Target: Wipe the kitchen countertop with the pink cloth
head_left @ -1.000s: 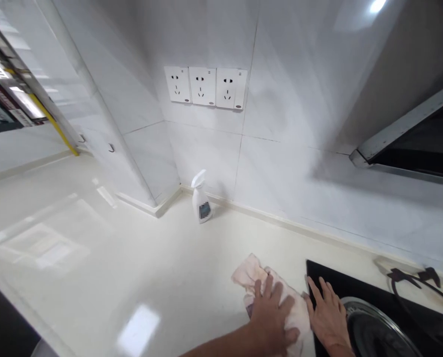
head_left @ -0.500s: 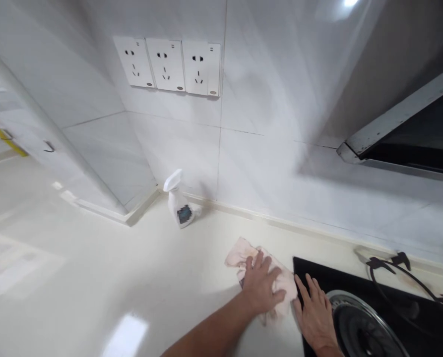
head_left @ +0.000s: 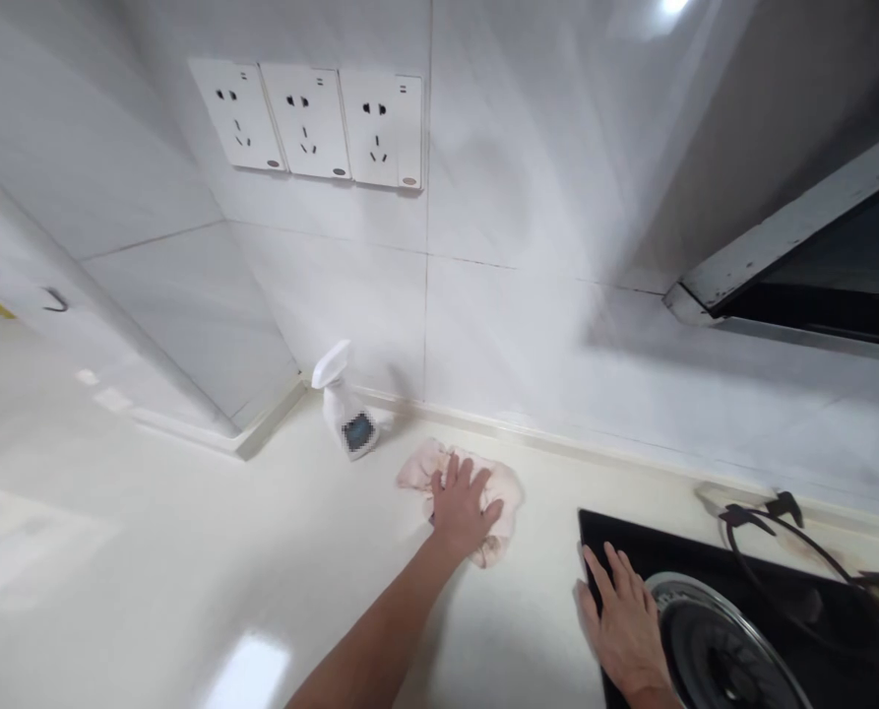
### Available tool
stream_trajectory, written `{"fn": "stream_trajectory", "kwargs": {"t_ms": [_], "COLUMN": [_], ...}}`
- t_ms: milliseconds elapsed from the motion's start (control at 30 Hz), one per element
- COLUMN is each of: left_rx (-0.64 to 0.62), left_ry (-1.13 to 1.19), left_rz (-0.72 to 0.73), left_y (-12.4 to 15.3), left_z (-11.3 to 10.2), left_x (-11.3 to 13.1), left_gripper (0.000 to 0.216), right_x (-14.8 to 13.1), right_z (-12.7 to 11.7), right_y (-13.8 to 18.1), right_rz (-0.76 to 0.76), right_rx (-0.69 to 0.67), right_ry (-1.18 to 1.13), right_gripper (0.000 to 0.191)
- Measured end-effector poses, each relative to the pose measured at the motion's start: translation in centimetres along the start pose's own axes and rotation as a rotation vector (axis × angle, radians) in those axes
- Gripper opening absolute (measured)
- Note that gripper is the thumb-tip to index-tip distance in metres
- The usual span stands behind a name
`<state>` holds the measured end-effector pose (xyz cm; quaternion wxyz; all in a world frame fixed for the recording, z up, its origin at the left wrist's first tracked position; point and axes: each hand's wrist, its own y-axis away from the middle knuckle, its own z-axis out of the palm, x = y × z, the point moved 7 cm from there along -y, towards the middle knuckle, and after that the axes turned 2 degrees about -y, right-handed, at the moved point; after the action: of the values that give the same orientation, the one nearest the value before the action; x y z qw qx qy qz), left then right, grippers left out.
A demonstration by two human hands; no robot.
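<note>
My left hand [head_left: 463, 504] lies flat on a crumpled pale pink cloth [head_left: 502, 492], fingers spread and pressing it onto the cream countertop [head_left: 188, 551] close to the back wall. My right hand [head_left: 623, 625] rests open, palm down, on the left edge of the black glass stove [head_left: 631, 537], holding nothing. A small white spray bottle [head_left: 342, 406] stands in the wall corner just left of the cloth.
A round metal burner ring [head_left: 712, 640] sits right of my right hand, with a black pan support [head_left: 771, 517] behind it. Three white wall sockets [head_left: 310, 123] hang above the bottle. A range hood edge [head_left: 785, 241] juts out at the upper right.
My left hand has slid the cloth away from the stove, to the left and toward the back wall. My right hand has stayed on the stove edge. The view has shifted right.
</note>
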<state>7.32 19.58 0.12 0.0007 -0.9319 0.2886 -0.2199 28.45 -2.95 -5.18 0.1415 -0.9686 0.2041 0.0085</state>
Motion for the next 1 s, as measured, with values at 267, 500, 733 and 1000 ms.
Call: {"fn": "stream_trajectory", "kwargs": {"t_ms": [267, 500, 733, 1000], "left_rx": [0.092, 0.141, 0.018, -0.025], "left_ry": [-0.128, -0.235, -0.023, 0.088], "left_rz": [-0.171, -0.228, 0.023, 0.212], "left_y": [7.9, 12.9, 14.8, 16.4], "left_z": [-5.5, -6.1, 0.7, 3.5], "left_x": [-7.4, -8.6, -1.2, 3.2], "left_gripper": [0.051, 0.050, 0.064, 0.074], "right_x": [0.0, 0.2, 0.1, 0.6], "right_z": [-0.1, 0.4, 0.2, 0.5], "right_y": [0.0, 0.2, 0.2, 0.1], "right_rz": [0.011, 0.000, -0.007, 0.000], "right_rx": [0.002, 0.002, 0.017, -0.003], "right_ry": [-0.012, -0.009, -0.010, -0.029], "right_gripper": [0.061, 0.064, 0.062, 0.064]}}
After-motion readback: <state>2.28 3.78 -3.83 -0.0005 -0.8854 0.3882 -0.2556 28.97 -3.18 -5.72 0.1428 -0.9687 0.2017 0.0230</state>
